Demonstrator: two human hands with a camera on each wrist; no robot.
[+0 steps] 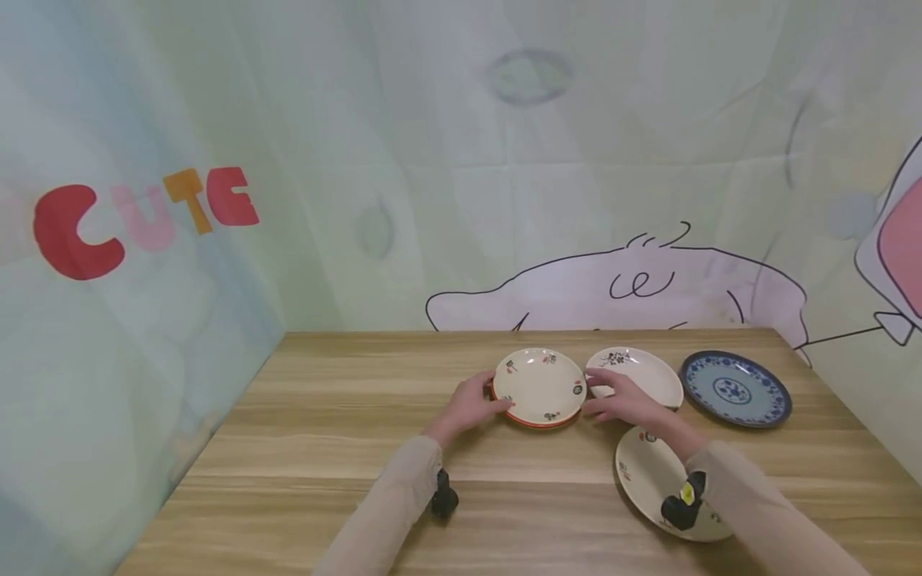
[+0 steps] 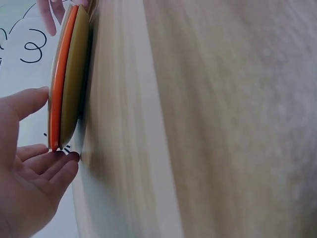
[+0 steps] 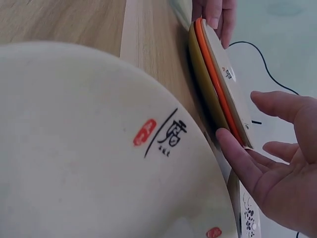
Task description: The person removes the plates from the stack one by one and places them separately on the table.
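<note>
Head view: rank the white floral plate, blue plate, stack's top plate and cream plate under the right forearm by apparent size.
1. Cream plate, partly covered
2. Blue plate and stack's top plate: too alike to rank
3. White floral plate, partly hidden

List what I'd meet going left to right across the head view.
"CUTE" lettering, left grip, plate stack, white plate with a dark floral sprig, blue-patterned plate, balloon drawing.

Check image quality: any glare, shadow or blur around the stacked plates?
Head view: even lighting, a small glint on the top plate; left wrist view: dark shadow beside the stack, tabletop soft toward the frame's right; right wrist view: near plate fills the foreground, printed characters readable.
</note>
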